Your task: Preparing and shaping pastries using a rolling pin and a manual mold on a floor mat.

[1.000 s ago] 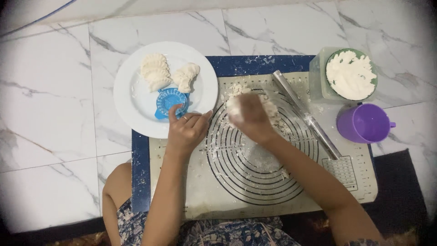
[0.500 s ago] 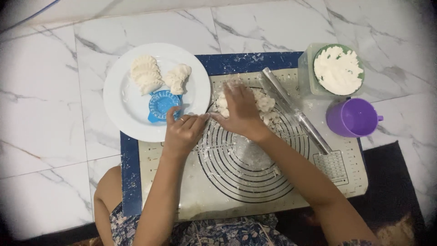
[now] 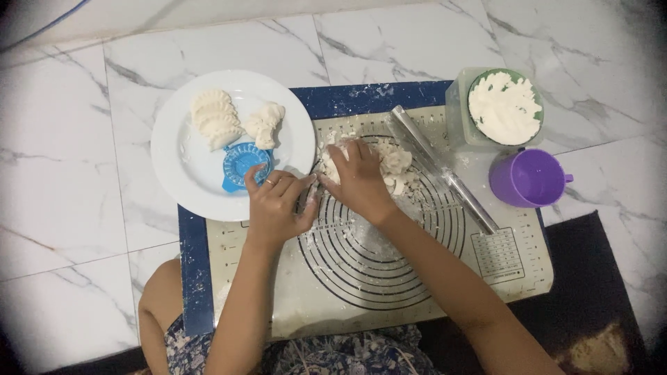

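Note:
My right hand point(image 3: 358, 179) lies palm down over a pile of white dough scraps point(image 3: 394, 162) at the top of the ringed baking mat point(image 3: 389, 278), its fingers curled around the dough. My left hand point(image 3: 278, 203) rests beside it at the mat's left edge. Its fingers are loosely bent, it holds nothing, and its fingertips touch the rim of the white plate point(image 3: 177, 173). On the plate sit a blue dumpling mould point(image 3: 240, 163) and two folded white dumplings point(image 3: 217, 119).
A metal rolling pin point(image 3: 441, 170) lies diagonally on the mat, right of the dough. A green bowl of white filling point(image 3: 504, 105) stands in a clear container at the top right, with a purple cup point(image 3: 528, 179) below it. Marble floor tiles surround the mat.
My left hand has drawn back from the blue mould on the plate to the mat's edge. My right hand has settled lower over the dough scraps.

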